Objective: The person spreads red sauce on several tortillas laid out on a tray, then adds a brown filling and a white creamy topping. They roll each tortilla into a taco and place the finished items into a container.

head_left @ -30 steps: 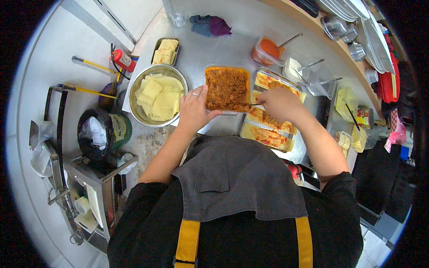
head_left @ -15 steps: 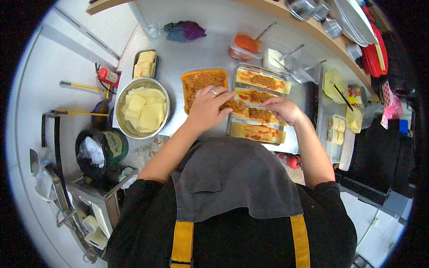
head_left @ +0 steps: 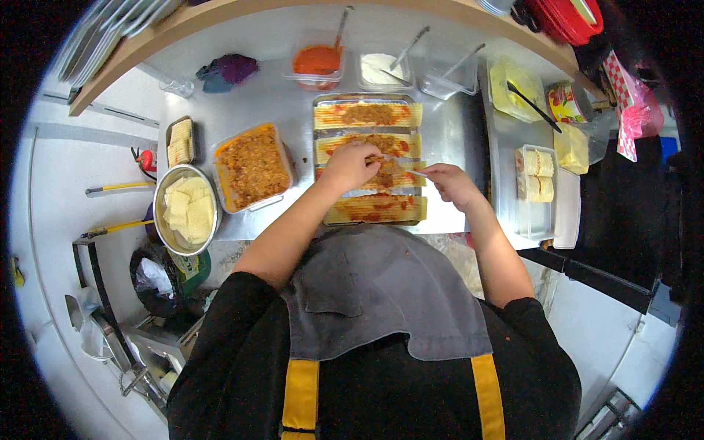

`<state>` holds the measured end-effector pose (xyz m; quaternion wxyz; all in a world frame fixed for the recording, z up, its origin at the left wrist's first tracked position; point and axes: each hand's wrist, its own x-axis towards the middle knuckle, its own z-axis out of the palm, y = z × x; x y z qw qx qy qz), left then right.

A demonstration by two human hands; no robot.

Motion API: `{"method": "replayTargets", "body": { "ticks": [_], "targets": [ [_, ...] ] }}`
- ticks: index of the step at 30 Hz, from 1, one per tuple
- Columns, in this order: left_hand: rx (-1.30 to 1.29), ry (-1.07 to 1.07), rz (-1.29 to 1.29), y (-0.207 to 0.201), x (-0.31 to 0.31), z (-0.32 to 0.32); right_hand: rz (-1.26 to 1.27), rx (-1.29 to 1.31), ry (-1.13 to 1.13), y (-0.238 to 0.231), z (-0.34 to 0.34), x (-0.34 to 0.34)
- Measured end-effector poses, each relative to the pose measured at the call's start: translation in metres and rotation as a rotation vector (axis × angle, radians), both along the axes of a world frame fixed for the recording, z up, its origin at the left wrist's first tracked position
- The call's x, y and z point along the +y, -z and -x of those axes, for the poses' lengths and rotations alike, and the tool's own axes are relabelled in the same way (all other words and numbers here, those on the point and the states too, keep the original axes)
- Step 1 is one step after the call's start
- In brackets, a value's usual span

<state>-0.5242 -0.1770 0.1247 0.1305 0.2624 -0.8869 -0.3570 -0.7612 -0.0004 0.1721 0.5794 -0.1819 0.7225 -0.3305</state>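
Note:
A metal tray [head_left: 369, 97] bears several long ridged pasta sheets [head_left: 408, 114] with red sauce and ground meat filling. Over its middle, my left hand [head_left: 353, 169] is closed, with a clump of ground meat filling [head_left: 374, 159] at the fingertips. My right hand [head_left: 452, 186] pinches a thin pale utensil [head_left: 416, 173] at the tray's right side; its tip reaches toward the meat on the third sheet. Left of the tray stands a clear rectangular tub of ground meat filling [head_left: 254, 167].
A steel bowl of pasta pieces [head_left: 188, 209] and a small pan of pasta [head_left: 180, 141] stand at left. Behind the tray are tubs of red sauce [head_left: 317, 61], white cream [head_left: 381, 71] and spoons [head_left: 449, 76]. A container of rolled pasta [head_left: 538, 189] sits at right. A shelf [head_left: 242, 16] overhangs the back.
My left hand has gone from the meat tub's edge to over the tray, with meat at its fingers. My right hand has drawn back slightly from the sheet. The view has shifted.

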Motion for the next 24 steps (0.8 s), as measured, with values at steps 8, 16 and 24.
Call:
{"method": "replayTargets", "body": {
  "ticks": [8, 16, 24],
  "targets": [
    [-0.045, -0.258, -0.617, 0.061, 0.013, 0.020, 0.029, -0.170, 0.017, 0.056, 0.048, 0.046],
    [-0.496, -0.096, 0.140, 0.066, 0.021, 0.015, 0.069, 0.088, -0.139, 0.058, 0.071, 0.056],
    [-0.627, -0.054, 0.157, 0.064, 0.040, 0.006, 0.090, 0.173, -0.203, 0.063, 0.075, 0.062]
  ]
}}
